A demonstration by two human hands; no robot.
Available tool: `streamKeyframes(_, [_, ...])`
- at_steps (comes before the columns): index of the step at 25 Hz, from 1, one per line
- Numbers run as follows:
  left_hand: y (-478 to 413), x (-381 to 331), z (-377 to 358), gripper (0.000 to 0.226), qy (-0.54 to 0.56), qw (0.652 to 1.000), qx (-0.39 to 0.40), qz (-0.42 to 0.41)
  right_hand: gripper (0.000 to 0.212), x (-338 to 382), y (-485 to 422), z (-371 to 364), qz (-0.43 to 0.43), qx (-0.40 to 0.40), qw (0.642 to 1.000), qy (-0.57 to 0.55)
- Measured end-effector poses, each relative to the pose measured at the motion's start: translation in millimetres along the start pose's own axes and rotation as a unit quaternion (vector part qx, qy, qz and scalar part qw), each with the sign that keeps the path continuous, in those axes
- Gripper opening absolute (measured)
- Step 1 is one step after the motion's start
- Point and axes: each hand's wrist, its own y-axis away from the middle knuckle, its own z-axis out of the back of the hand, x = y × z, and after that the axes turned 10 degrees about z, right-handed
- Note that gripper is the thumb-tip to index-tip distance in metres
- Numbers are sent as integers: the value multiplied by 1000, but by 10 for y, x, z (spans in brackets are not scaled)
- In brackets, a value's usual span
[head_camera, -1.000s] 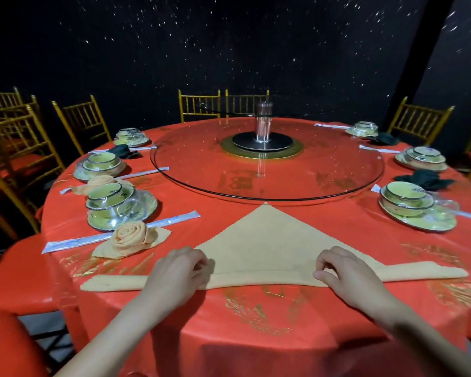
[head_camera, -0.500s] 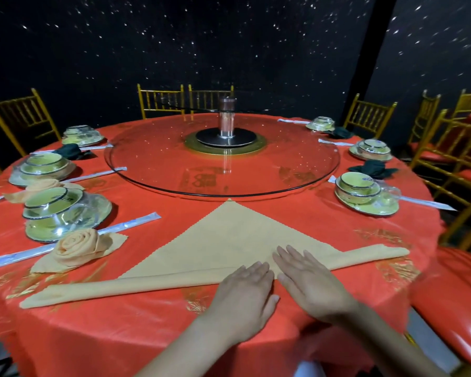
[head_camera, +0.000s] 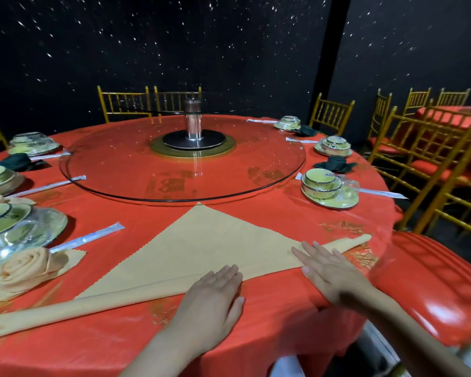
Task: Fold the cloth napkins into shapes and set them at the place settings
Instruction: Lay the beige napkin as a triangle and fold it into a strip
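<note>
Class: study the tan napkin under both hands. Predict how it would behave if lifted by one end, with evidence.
Probably floppy: the tan napkin lies flat against the table. Its rolled edge would likely loosen, as only the left hand and right hand press it flat. Yet it may keep shape once wound, like the rose napkin.

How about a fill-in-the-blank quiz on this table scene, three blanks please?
The tan napkin under the left hand and right hand is spread as a ____.
The finished napkin farther left is rolled into a ____.
The glass turntable sits on a ____ tablecloth.
Missing words: triangle; rose; red.
</note>
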Motion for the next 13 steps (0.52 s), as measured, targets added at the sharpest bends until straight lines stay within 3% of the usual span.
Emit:
streamKeyframes(3, [20,2,-27,48,-12,1000,-11,2,51,-160,70,21,-60,1,998,6])
streamKeyframes(13, [5,34,1,48,-18,1000,0,9,55,-486,237,38,-185,-13,983,14])
